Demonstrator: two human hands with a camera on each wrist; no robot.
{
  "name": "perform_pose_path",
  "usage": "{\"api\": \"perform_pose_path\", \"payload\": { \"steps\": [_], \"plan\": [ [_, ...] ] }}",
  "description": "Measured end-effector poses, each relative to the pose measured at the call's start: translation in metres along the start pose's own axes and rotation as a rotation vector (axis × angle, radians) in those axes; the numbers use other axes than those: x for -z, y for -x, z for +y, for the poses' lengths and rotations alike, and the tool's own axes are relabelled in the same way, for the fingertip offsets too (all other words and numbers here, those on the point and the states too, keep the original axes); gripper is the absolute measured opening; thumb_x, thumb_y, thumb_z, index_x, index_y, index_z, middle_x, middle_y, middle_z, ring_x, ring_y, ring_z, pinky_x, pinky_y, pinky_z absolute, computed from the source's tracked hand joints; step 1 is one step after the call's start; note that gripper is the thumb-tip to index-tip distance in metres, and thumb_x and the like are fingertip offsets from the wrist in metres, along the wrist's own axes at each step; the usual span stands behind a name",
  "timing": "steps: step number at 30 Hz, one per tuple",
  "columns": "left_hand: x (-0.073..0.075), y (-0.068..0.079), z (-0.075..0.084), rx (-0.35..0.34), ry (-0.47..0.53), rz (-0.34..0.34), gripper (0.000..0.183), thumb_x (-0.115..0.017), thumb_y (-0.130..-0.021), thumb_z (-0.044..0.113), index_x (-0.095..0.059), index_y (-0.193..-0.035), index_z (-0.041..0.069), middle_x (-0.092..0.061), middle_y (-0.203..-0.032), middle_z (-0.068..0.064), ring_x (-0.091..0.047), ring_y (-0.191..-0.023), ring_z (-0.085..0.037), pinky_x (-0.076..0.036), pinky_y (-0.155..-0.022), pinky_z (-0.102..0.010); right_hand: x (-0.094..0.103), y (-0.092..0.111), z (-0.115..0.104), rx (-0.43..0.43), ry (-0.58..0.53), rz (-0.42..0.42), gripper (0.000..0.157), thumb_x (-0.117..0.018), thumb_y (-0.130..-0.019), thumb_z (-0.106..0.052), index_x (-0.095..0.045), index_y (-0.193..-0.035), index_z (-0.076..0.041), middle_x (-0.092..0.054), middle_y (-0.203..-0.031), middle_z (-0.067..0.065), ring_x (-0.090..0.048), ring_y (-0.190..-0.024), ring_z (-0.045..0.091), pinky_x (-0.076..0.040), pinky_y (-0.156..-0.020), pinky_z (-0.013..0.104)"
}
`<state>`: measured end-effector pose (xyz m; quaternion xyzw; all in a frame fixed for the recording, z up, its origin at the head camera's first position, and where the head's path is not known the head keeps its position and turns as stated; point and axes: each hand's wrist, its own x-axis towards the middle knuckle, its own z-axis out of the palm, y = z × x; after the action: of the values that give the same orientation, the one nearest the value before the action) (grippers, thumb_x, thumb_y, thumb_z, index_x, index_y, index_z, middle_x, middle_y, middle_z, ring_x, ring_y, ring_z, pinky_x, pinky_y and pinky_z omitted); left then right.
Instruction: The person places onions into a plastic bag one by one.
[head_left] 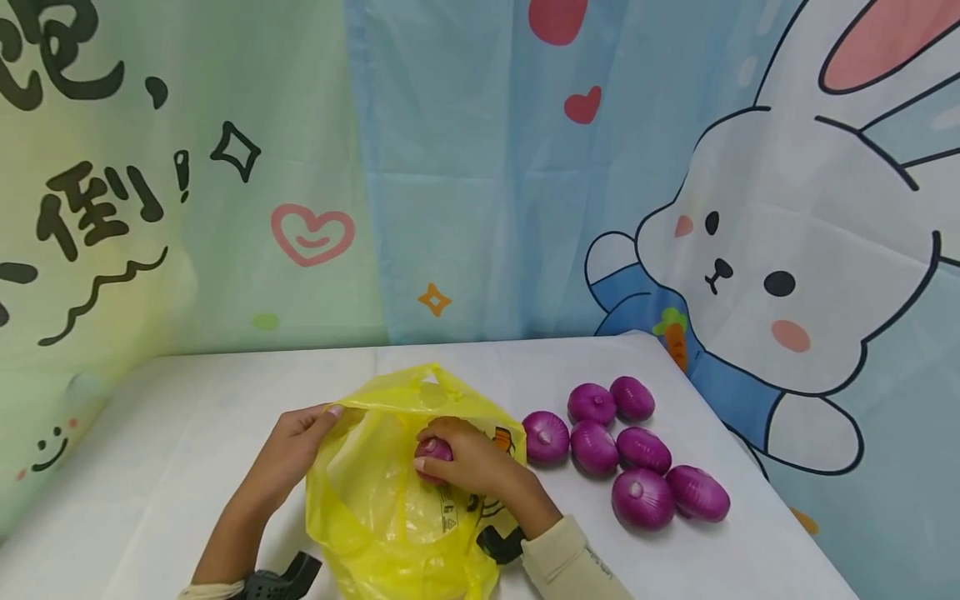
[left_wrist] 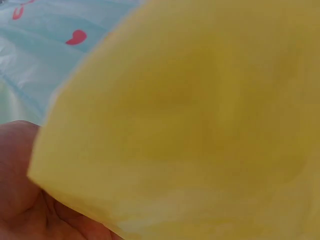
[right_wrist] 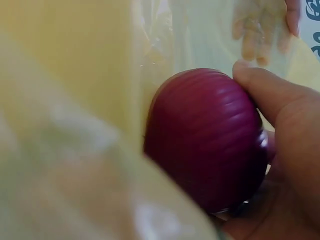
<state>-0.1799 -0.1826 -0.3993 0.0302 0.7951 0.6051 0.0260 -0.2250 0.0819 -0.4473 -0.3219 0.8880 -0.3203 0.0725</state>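
A yellow plastic bag (head_left: 375,517) lies on the white table with its mouth held open. At its upper left rim my left hand (head_left: 300,437) pinches the film between thumb and fingers. My right hand (head_left: 472,454) reaches into the mouth and grips a red onion (head_left: 432,460). In the right wrist view the purple onion (right_wrist: 207,140) fills the grasp, thumb along its upper side, with yellow film close beside it. Bag film (left_wrist: 190,125) covers most of the left wrist view, hiding the left fingertips there.
Several red onions (head_left: 643,498) sit in a loose cluster on the white table (head_left: 187,467), right of the bag. A printed curtain (head_left: 450,167) with a rabbit hangs behind the table and along its right side.
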Motion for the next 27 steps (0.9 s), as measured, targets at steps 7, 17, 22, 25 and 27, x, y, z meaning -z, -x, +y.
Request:
{"api": "perform_pose_path", "payload": {
  "steps": [7, 17, 22, 25, 27],
  "plan": [
    [-0.001, -0.003, 0.0, -0.013, -0.007, -0.01, 0.042, -0.047, -0.104, 0.031, -0.063, -0.12, -0.005, -0.064, -0.095, -0.016, -0.059, -0.077, -0.027, -0.052, -0.068, -0.031, 0.004, 0.003, 0.002, -0.028, -0.004, -0.126, 0.051, -0.063, -0.093, -0.045, -0.057, -0.134, -0.015, -0.048, -0.138, 0.007, -0.051, -0.113, 0.015, -0.046, -0.093, 0.029],
    [0.004, -0.001, 0.002, -0.028, -0.026, 0.004, 0.046, -0.047, -0.104, 0.033, -0.061, -0.124, -0.006, -0.064, -0.105, -0.019, -0.061, -0.081, -0.026, -0.052, -0.071, -0.03, 0.018, 0.006, -0.003, -0.034, 0.002, -0.149, 0.057, -0.066, -0.091, -0.043, -0.052, -0.14, -0.017, -0.032, -0.153, 0.012, -0.04, -0.134, 0.026, -0.04, -0.102, 0.038],
    [0.006, -0.001, 0.0, -0.019, -0.024, -0.001, 0.046, -0.046, -0.104, 0.033, -0.059, -0.126, -0.006, -0.064, -0.108, -0.018, -0.061, -0.082, -0.024, -0.052, -0.072, -0.029, 0.026, 0.01, -0.01, -0.032, 0.011, -0.145, 0.05, -0.062, -0.096, -0.035, -0.052, -0.141, -0.015, -0.032, -0.155, 0.009, -0.04, -0.134, 0.023, -0.038, -0.105, 0.037],
    [0.006, -0.001, -0.001, -0.011, -0.018, -0.006, 0.046, -0.045, -0.105, 0.032, -0.059, -0.126, -0.006, -0.064, -0.107, -0.018, -0.061, -0.082, -0.024, -0.052, -0.072, -0.029, 0.034, 0.015, -0.013, -0.025, 0.006, -0.161, 0.05, -0.06, -0.097, -0.034, -0.051, -0.142, -0.015, -0.036, -0.153, 0.007, -0.04, -0.134, 0.02, -0.036, -0.106, 0.036],
    [0.005, -0.002, -0.001, -0.006, -0.013, -0.002, 0.046, -0.045, -0.105, 0.032, -0.059, -0.125, -0.006, -0.063, -0.107, -0.018, -0.061, -0.081, -0.024, -0.052, -0.071, -0.029, 0.04, 0.018, -0.016, -0.009, 0.01, -0.181, 0.049, -0.06, -0.097, -0.034, -0.051, -0.142, -0.014, -0.042, -0.149, 0.005, -0.043, -0.132, 0.017, -0.037, -0.106, 0.035]
  ]
}}
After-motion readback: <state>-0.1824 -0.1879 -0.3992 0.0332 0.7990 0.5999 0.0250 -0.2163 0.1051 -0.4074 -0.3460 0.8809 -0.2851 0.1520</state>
